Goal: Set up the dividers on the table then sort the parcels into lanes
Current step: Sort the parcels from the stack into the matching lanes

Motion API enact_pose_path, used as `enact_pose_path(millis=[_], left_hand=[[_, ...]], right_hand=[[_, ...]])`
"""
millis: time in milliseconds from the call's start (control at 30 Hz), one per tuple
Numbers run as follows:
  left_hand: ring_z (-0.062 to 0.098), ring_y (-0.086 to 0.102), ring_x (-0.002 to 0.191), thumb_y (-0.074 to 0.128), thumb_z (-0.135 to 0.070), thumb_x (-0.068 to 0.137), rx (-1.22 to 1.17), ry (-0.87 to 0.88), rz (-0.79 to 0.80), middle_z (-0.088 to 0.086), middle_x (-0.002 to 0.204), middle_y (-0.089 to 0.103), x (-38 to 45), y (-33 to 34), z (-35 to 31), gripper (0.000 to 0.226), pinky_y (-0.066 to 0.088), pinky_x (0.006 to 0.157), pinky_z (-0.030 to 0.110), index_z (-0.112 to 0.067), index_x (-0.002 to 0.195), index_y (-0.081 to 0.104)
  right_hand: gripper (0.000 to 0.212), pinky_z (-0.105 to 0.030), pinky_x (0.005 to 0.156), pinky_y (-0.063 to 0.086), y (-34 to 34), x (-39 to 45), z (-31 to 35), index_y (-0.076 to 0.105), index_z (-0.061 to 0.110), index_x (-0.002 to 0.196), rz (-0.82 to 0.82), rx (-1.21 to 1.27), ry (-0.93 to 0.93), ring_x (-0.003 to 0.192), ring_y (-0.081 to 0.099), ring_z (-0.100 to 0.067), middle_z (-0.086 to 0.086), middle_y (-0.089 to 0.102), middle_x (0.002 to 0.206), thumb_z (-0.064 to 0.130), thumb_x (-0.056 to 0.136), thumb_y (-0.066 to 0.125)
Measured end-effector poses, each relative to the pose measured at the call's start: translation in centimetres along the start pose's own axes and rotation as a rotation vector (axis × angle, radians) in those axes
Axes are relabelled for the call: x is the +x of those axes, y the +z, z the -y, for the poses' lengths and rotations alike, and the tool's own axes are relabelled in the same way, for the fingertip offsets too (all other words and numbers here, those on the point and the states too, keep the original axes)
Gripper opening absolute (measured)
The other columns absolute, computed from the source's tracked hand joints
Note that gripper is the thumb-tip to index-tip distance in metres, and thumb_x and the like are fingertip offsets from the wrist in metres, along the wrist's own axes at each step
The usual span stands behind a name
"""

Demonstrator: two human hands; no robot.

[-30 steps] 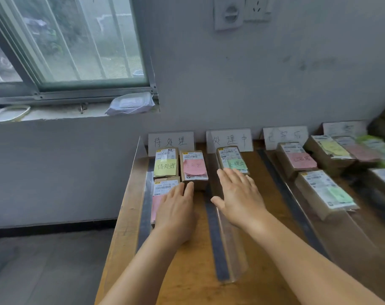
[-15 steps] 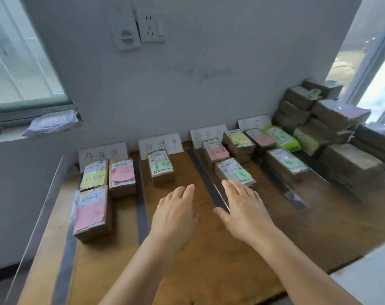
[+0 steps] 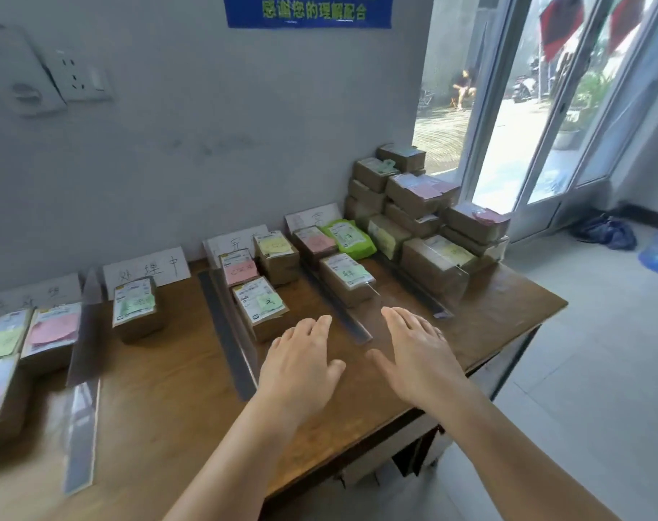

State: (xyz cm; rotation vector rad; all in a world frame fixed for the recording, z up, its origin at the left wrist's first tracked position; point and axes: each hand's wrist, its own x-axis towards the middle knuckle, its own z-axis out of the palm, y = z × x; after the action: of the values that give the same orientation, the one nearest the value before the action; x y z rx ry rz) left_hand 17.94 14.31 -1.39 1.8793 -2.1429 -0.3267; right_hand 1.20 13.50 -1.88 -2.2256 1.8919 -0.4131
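Hovering both flat, empty hands, left hand (image 3: 301, 361) and right hand (image 3: 419, 355), above the table (image 3: 507, 314), we face the unsorted parcel stack (image 3: 429, 204) beyond the clear dividers (image 3: 231, 332), probably ready to fetch more for the labelled lanes.

Bare brown wooden surface (image 3: 162, 400) lies open along the near edge. Farther back, clear acrylic divider strips (image 3: 233, 332) and brown cardboard parcels (image 3: 261, 308) obstruct the lanes; a stacked parcel pile (image 3: 425, 204) blocks the far right corner.
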Motion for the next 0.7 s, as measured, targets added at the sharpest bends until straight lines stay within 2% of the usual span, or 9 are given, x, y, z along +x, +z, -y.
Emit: enact_pose_path(millis=[333, 500, 700], left_hand=[[0.013, 0.036, 0.137, 0.054, -0.043, 0.094, -0.036, 0.158, 0.007, -0.004, 0.151, 0.036, 6.3, 3.4, -10.0, 0.068, 0.033, 0.11, 0.03, -0.023, 0.151, 0.022], [0.015, 0.035, 0.138, 0.054, -0.042, 0.094, -0.065, 0.221, 0.017, -0.002, 0.151, 0.036, 12.0, 5.1, -13.0, 0.068, 0.034, 0.11, 0.032, -0.023, 0.151, 0.023], [0.018, 0.038, 0.134, 0.055, -0.042, 0.093, -0.113, 0.2, 0.02, 0.0, 0.148, 0.039, 20.4, 6.9, -15.5, 0.067, 0.038, 0.107, 0.035, -0.023, 0.15, 0.025]], right_hand=[[0.069, -0.035, 0.118, 0.019, -3.5, 0.7, -10.6, 0.019, 0.02, 0.151, -0.059, 0.021, 0.14, 0.145, 0.019, -0.017, 0.002, 0.025, 0.156, 0.05, 0.095, 0.046], [0.066, -0.036, 0.116, 0.023, -5.0, 4.5, -14.6, 0.023, 0.02, 0.149, -0.113, 0.038, 0.181, 0.143, 0.024, -0.019, 0.0, 0.03, 0.154, 0.048, 0.095, 0.048], [0.064, -0.037, 0.113, 0.029, -6.7, 10.9, -19.5, 0.027, 0.023, 0.148, -0.14, 0.079, 0.241, 0.14, 0.03, -0.019, 0.002, 0.033, 0.152, 0.046, 0.094, 0.051]])
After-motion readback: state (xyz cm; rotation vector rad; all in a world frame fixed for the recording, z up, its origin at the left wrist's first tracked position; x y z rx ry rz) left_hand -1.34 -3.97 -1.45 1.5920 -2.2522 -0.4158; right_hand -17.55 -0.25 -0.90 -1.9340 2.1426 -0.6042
